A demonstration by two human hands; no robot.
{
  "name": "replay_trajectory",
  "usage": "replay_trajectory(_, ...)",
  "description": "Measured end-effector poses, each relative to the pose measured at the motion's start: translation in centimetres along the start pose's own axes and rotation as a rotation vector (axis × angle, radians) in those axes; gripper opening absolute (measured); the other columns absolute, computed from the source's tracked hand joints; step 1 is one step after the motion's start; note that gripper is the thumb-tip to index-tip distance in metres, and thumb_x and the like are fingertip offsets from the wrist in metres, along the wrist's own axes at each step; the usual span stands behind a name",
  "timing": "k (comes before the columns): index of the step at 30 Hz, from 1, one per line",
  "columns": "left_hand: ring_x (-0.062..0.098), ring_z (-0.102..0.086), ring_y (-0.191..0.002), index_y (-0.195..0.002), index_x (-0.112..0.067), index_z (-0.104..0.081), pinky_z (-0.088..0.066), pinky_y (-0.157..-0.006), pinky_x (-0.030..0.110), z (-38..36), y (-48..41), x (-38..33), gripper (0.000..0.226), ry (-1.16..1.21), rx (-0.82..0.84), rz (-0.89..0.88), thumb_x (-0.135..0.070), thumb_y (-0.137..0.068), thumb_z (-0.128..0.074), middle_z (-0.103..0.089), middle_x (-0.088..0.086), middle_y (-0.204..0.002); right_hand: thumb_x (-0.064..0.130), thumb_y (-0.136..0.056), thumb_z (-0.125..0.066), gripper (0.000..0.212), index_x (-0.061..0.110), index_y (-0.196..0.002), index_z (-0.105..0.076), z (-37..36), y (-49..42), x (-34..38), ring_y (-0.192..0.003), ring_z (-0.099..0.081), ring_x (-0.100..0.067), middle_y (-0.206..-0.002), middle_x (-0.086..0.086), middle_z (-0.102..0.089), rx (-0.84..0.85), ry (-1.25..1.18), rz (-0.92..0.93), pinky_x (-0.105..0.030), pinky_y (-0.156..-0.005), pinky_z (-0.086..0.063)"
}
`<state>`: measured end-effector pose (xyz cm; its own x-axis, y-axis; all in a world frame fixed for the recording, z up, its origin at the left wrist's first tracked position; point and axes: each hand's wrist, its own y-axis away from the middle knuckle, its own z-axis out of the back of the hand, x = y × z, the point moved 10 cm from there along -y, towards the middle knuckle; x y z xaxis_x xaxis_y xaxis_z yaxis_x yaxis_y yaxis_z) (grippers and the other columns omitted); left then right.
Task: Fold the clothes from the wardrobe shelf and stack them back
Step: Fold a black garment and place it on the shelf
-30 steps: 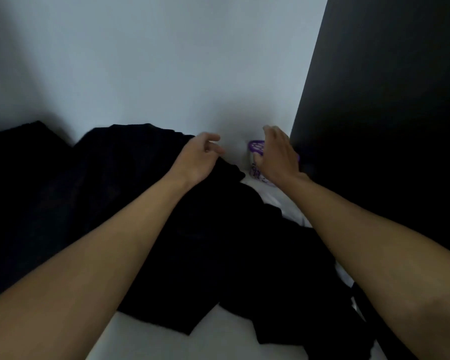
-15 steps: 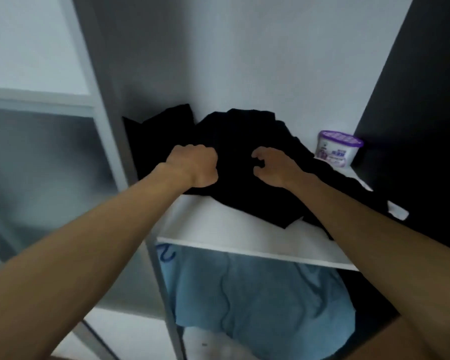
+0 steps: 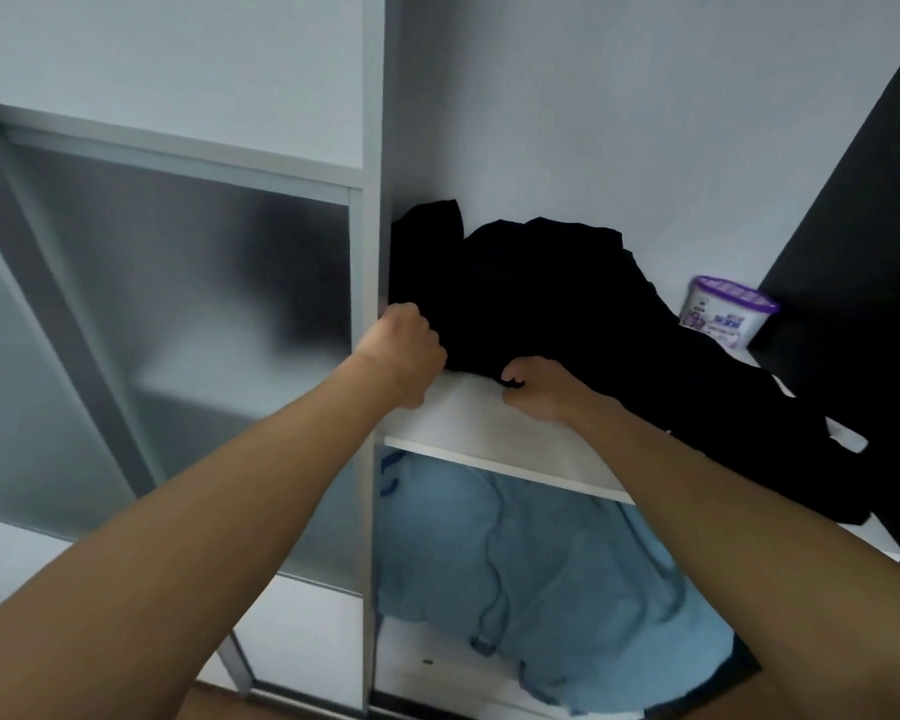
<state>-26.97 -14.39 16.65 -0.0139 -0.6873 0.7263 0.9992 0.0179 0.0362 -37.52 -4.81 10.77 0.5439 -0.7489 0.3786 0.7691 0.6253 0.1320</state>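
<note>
Gripping the black clothes (image 3: 552, 304) on the white shelf (image 3: 468, 418), left hand (image 3: 404, 356) and right hand (image 3: 539, 389) both close tightly on the fabric's front edge

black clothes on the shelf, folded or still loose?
Loose: the black clothes lie in a rumpled heap on the white shelf, one end trailing over its front edge.

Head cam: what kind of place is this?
Most likely a home bedroom wardrobe. A white shelf holds a heap of black clothes gripped by both hands, a frosted sliding door stands on the left, and light blue fabric lies on the shelf below.
</note>
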Motion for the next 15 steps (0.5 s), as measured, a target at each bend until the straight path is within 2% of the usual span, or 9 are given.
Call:
replay_trajectory(3, 0.016, -0.04, -0.054, -0.069, -0.02, -0.053, -0.027, -0.057, 0.032, -2.0, 0.3, 1.6, 0.022, -0.001, -0.01, 0.024, -0.031, -0.087, -0.05, -0.049, -0.004, -0.061, 0.02, -0.101, -0.052, 0.044, 0.01, -0.144, -0.047, 0.2, -1.2, 1.8, -0.128, -0.05, -0.024, -0.142, -0.01, -0.051, -0.054, -0.033, 0.046, -0.033, -0.109, -0.042)
replay_trajectory(6, 0.015, -0.04, -0.052, -0.06, -0.021, -0.046, -0.018, -0.05, 0.031, -4.3, 0.8, 3.5, 0.028, 0.005, -0.005, 0.047, -0.033, -0.085, -0.047, -0.049, -0.006, -0.058, 0.02, -0.101, -0.052, 0.041, 0.011, -0.14, -0.05, -0.2, -2.7, 3.7, -0.126, -0.051, -0.023, -0.141, -0.01, -0.052, -0.045, -0.028, 0.107, -0.035, -0.108, -0.043)
replay_trajectory(9, 0.015, -0.041, -0.053, -0.066, -0.022, -0.055, -0.022, -0.053, 0.031, -7.3, 1.9, 5.2, 0.023, 0.041, 0.086, 0.078, -0.034, -0.084, -0.046, -0.049, -0.007, -0.06, 0.022, -0.097, -0.055, 0.035, 0.015, -0.132, -0.058, 0.1, -4.7, 6.7, -0.117, -0.057, -0.021, -0.131, -0.006, -0.06, -0.041, -0.034, 0.192, -0.037, -0.103, -0.047)
replay_trajectory(12, 0.018, -0.057, -0.067, -0.082, -0.024, -0.068, -0.032, -0.061, 0.032, -10.0, 3.2, 6.9, 0.028, 0.07, 0.121, 0.091, -0.038, -0.084, -0.044, -0.065, -0.005, -0.074, 0.025, -0.094, -0.058, 0.036, 0.019, -0.129, -0.06, 1.1, -7.2, 10.6, -0.116, -0.059, -0.022, -0.127, -0.003, -0.062, -0.096, -0.072, 0.279, -0.041, -0.103, -0.048)
replay_trajectory(15, 0.021, -0.067, -0.083, -0.087, -0.022, -0.072, -0.034, -0.064, 0.032, -12.5, 4.1, 9.4, 0.034, 0.097, 0.128, 0.163, -0.041, -0.083, -0.043, -0.072, -0.001, -0.087, 0.03, -0.091, -0.063, 0.047, 0.018, -0.135, -0.052, 3.9, -9.8, 13.7, -0.116, -0.058, -0.026, -0.135, -0.005, -0.053, -0.343, -0.104, 0.338, -0.043, -0.095, -0.05)
